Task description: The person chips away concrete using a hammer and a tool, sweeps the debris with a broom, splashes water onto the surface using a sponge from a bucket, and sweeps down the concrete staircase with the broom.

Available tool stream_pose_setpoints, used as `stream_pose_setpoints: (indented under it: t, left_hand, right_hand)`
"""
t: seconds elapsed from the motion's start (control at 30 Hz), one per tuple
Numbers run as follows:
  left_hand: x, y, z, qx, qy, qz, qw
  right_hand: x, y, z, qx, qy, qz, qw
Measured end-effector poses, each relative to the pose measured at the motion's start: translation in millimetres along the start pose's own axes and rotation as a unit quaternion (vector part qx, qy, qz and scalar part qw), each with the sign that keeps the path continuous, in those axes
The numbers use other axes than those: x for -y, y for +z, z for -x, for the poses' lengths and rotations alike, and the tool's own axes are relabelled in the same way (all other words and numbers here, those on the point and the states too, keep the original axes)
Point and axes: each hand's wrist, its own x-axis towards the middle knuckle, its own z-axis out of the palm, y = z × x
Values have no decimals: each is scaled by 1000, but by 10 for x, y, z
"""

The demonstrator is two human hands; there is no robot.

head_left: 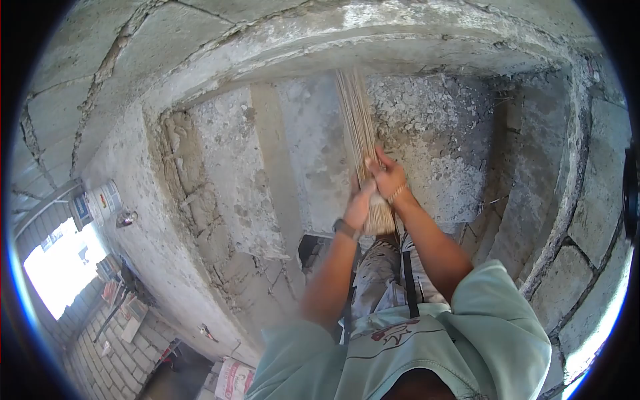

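A stick broom [357, 113], a long bundle of thin pale sticks, runs from the far concrete edge down toward my body. My left hand [359, 203], with a dark watch on the wrist, is wrapped round its left side near the thick end. Slightly higher, my right hand [388, 177] is closed on the bundle from the right, its thumb along the sticks. A beaded bracelet [397, 193] circles that wrist. The thick butt of the broom sticks out below both hands, over my legs. Beneath lies a rough, dusty concrete surface [313, 153].
Crumbled debris [433, 110] covers the right part of the surface. A raised concrete rim [360, 27] curves round the work area. Beyond the left wall [143, 200] are a white bucket [103, 201], a printed sack [233, 380] and a bright opening [63, 267].
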Motion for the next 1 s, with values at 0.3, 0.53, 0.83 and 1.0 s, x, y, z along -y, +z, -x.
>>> stream_pose_setpoints:
  t: [0.3,0.53,0.83,1.0]
  left_hand:
    - [1072,-166,1204,-320,3,139,937]
    - [37,-248,-375,-149,-7,271,951]
    - [63,-221,328,-142,106,43,983]
    - [-394,-693,-439,-145,-10,-136,980]
  right_hand:
    - [-1665,248,669,519,67,385,760]
    - [393,487,-572,202,37,300,931]
    - [-198,390,135,112,-34,143,983]
    - [-370,866,-633,40,110,-77,990]
